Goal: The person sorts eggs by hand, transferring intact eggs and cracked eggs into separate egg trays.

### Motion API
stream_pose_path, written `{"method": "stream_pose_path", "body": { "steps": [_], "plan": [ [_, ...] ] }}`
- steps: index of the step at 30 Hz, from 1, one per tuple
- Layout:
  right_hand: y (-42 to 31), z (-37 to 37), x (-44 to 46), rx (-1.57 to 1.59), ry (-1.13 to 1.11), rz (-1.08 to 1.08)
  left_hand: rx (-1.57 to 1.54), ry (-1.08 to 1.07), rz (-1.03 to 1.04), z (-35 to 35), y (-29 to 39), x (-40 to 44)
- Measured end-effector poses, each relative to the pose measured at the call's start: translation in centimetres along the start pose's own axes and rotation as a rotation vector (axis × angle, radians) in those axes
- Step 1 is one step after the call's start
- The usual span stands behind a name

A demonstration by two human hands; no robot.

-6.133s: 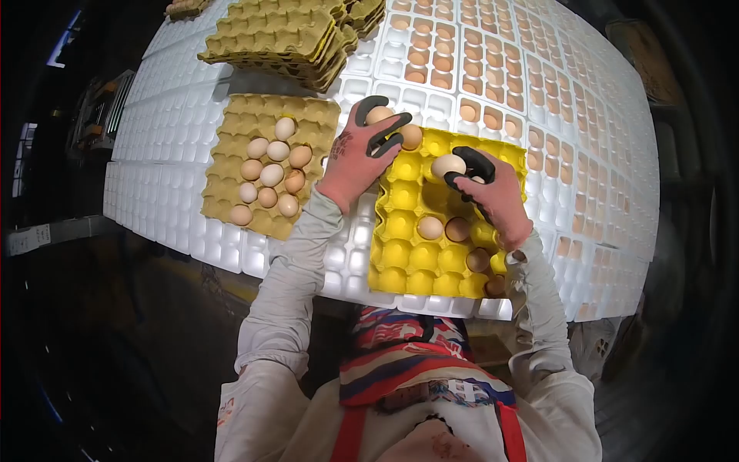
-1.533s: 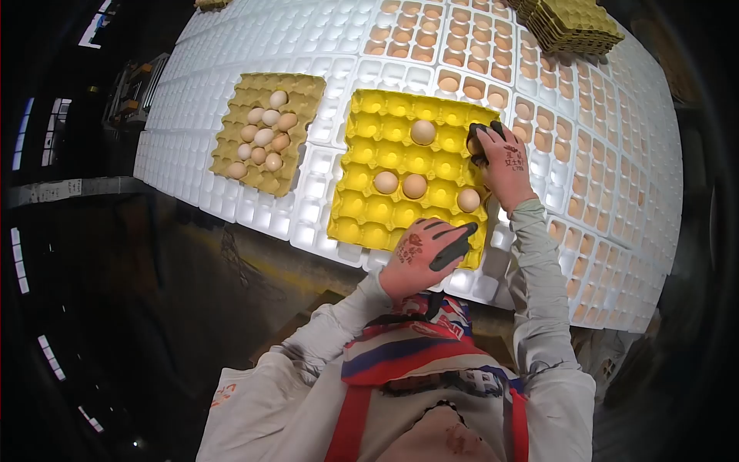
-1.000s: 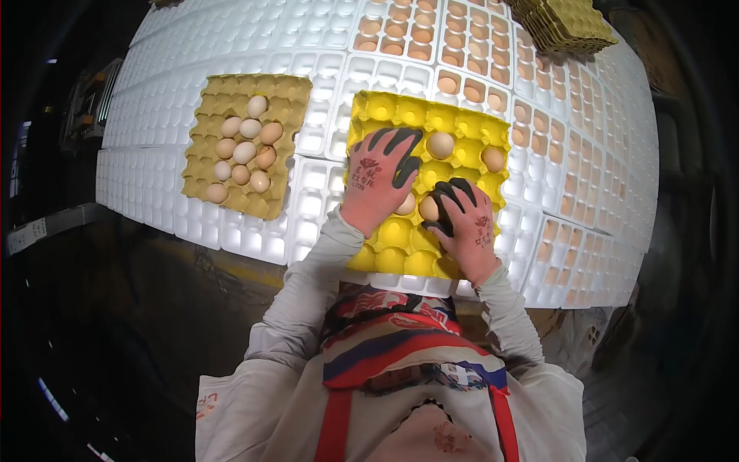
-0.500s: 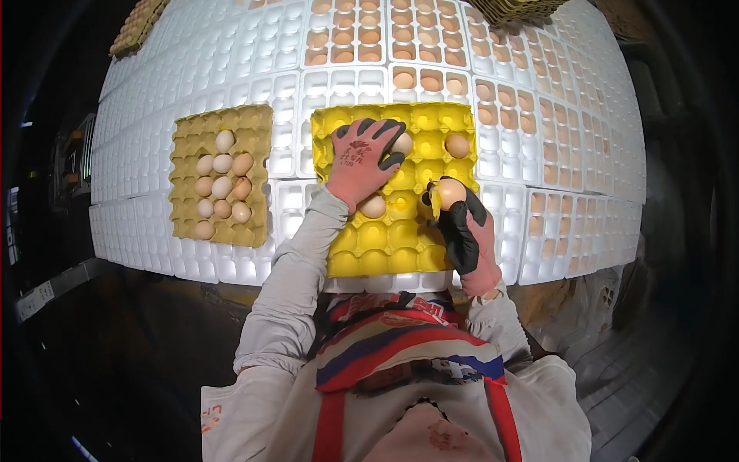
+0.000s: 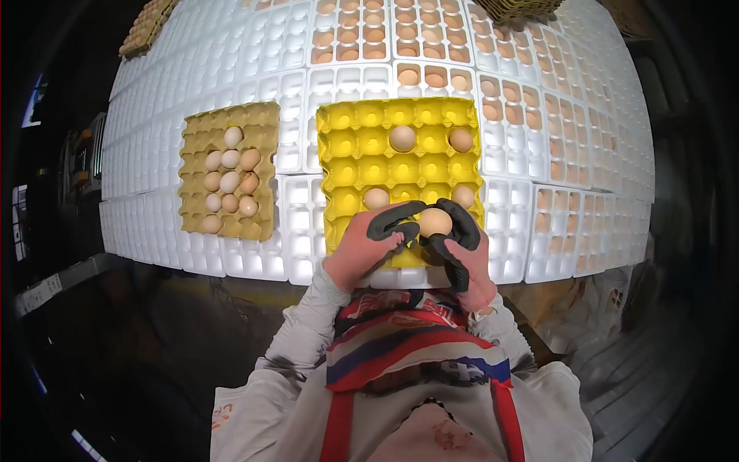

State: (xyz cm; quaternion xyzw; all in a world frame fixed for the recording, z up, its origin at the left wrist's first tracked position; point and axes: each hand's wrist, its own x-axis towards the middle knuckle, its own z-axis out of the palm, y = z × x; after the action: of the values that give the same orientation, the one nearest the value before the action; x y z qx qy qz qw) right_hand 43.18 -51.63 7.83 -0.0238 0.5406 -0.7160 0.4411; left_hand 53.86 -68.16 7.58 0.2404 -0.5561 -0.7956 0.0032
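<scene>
My right hand (image 5: 468, 258), in a pink glove with black fingers, grips a light brown egg (image 5: 436, 223) over the near edge of a yellow egg tray (image 5: 358, 169). Close on the egg's left is my left hand (image 5: 377, 240), gloved alike, its fingers curled and its index fingertip near the egg. Whatever those curled fingers may hold is hidden. The tray carries several spaced eggs: a pale one (image 5: 402, 138), a browner one (image 5: 461, 140) at the upper right, another (image 5: 376, 199) beyond my left hand and one (image 5: 463, 197) beyond my right.
To the left lies a brown pulp tray (image 5: 196, 165) with several eggs grouped in it. White moulded trays (image 5: 305, 223) cover the table, many of them filled with eggs toward the back and right. A woven basket (image 5: 519, 9) stands at the far edge, and a stack of trays (image 5: 146, 27) at the far left.
My left hand has left the pale egg and come down beside my right. The right hand has drawn the held egg nearer my body, and an egg shows where that hand was.
</scene>
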Motion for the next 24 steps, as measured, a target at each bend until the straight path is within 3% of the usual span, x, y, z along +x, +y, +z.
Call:
{"method": "stream_pose_path", "body": {
  "steps": [1,3,4,5,6,7,9,10,11,13,14,16,17,20,22,24],
  "plan": [
    [0.4,-0.1,-0.5,-0.083,-0.014,0.007,-0.106,0.022,-0.02,-0.9,-0.7,-1.0],
    [3.1,-2.0,-0.6,0.672,-0.105,0.144,-0.322,0.046,-0.061,-2.9,-1.7,-3.0],
    [3.3,-2.9,-0.9,0.912,-0.165,0.104,-0.346,0.085,-0.054,-3.7,-1.7,-3.9],
    [2.6,-4.2,-1.1,0.735,-0.115,0.019,-0.37,0.123,-0.045,-4.3,-1.7,-4.4],
    [1.1,-4.4,-1.2,0.581,0.023,-0.011,-0.192,0.21,0.001,-3.9,-1.2,-4.4],
    [-0.6,-4.7,-0.9,0.425,0.154,-0.038,0.041,0.164,0.078,-3.7,-1.6,-4.2],
    [-2.7,-8.0,1.4,-0.161,0.042,-0.065,0.512,0.073,0.228,-3.0,-2.9,-3.4],
    [-4.1,-6.8,2.5,-0.601,0.088,-0.158,0.733,0.02,0.304,-2.5,-3.2,-2.9],
    [-5.5,-4.2,2.9,-1.069,0.037,-0.334,0.974,-0.012,0.212,-1.7,-2.0,-2.6],
    [-4.8,-3.9,4.3,-1.693,-0.015,-0.466,1.155,0.078,0.426,-1.5,-2.6,-1.8],
    [-4.8,-3.6,4.5,-1.794,-0.082,-0.39,1.16,0.159,0.452,-1.9,-2.4,-1.4],
    [-4.3,-4.3,4.8,-1.844,-0.155,-0.461,1.192,0.324,0.453,-2.1,-1.4,-0.1],
    [-4.0,-4.8,4.7,-1.874,-0.191,-0.494,1.24,0.293,0.431,-2.5,-1.4,0.4],
    [-4.3,-5.1,4.2,-1.758,-0.165,-0.578,1.322,0.227,0.383,-3.2,-1.4,1.3],
    [-4.1,-5.3,3.9,-1.688,-0.099,-0.606,1.205,0.256,0.437,-3.9,-2.3,1.3],
    [-4.2,-5.7,3.5,-1.317,0.0,-0.499,1.133,0.283,0.475,-4.4,-2.4,0.8]
  ]
}}
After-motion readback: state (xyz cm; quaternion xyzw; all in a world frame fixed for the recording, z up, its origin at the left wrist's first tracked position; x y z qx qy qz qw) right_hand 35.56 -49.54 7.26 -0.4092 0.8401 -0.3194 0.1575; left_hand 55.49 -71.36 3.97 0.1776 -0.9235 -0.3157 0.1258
